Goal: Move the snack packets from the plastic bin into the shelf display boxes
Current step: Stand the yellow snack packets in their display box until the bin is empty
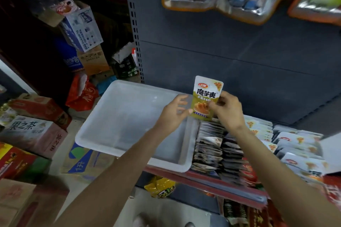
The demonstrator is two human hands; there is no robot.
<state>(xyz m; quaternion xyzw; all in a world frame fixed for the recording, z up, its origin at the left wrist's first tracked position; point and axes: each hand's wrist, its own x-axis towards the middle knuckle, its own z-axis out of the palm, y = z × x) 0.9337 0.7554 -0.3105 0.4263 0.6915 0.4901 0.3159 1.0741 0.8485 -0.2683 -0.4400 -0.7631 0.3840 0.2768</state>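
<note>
White rectangular plastic bin (118, 116) sat on the shelf's left end, rows of dark upright packets (212, 143) just right of it, green-and-white foil snack packet (207, 97) held in the right hand (227, 110) above where they met, cardboard cartons (36, 134) on the floor at left.

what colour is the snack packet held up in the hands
The snack packet is white on top, olive green below, with black lettering; head view.

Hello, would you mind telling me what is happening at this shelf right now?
A person is restocking a shop shelf. The left hand and the right hand together hold one small white-and-olive foil snack packet upright above the dark rows of packets already standing in the display. The translucent white plastic bin sits just to their left, with no packets showing inside it, so this looks like the last one.
</note>
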